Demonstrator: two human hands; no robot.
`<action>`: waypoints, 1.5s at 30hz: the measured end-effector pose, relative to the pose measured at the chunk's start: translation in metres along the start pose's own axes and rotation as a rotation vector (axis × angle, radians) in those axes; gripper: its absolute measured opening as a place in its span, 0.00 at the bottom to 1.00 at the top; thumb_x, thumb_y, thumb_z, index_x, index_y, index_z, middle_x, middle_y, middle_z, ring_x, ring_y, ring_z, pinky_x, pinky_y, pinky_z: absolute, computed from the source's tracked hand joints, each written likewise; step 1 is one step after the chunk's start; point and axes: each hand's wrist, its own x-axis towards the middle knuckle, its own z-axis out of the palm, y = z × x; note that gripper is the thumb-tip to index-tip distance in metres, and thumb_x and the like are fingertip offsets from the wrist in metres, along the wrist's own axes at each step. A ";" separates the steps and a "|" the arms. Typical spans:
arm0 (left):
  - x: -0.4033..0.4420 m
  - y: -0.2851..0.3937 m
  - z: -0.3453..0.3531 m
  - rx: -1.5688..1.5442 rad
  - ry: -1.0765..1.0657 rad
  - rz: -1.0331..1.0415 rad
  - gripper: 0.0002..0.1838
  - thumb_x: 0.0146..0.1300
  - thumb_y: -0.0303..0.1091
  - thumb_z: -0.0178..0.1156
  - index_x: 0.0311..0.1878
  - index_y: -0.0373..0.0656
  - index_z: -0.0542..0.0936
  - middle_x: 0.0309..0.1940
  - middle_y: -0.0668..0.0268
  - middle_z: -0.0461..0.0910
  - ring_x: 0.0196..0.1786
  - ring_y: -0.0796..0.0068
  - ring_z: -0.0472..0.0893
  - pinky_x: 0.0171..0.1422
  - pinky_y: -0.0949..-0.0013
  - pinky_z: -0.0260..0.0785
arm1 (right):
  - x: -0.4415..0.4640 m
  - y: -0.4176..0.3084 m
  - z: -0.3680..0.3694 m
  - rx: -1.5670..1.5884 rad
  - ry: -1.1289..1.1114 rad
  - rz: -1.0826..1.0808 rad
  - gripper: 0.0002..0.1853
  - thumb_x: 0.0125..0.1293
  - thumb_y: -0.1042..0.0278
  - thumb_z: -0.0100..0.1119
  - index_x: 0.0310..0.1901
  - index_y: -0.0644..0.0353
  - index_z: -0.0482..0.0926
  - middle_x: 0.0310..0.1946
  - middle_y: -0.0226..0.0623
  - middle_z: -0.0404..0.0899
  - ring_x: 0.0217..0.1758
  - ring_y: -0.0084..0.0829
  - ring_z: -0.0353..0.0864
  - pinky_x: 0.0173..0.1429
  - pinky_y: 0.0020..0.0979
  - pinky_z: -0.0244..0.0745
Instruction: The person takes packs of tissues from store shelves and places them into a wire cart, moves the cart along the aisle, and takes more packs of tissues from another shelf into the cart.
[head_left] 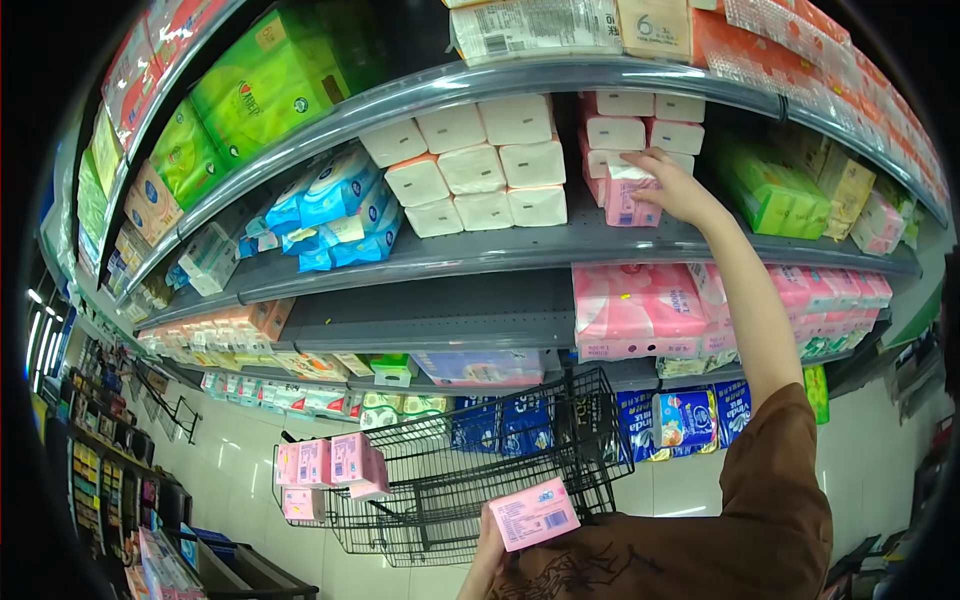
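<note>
My left hand is low in the view, closed around the edge of a pink tissue pack with a printed label and barcode. My right hand reaches up to the middle shelf, its fingers over the top and side of another pink tissue pack. That pack stands at the front of a stack of pink-sided tissue packs with white ends. Left of it is a block of white-ended tissue packs. Several pink packs sit at the left end of a black wire shopping cart.
Blue tissue packs lie left on the middle shelf, green packs right. Large pink bundles fill the lower shelf's right side. The curved shelf edge runs below my right hand. Blue bundles stand at the bottom.
</note>
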 end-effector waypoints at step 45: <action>-0.027 -0.025 -0.028 -0.204 -0.017 -0.147 0.18 0.79 0.39 0.55 0.66 0.43 0.71 0.56 0.58 0.82 0.54 0.63 0.86 0.55 0.58 0.83 | -0.060 -0.012 0.066 -0.195 0.423 0.145 0.21 0.65 0.59 0.69 0.58 0.52 0.82 0.62 0.44 0.76 0.59 0.51 0.81 0.61 0.46 0.79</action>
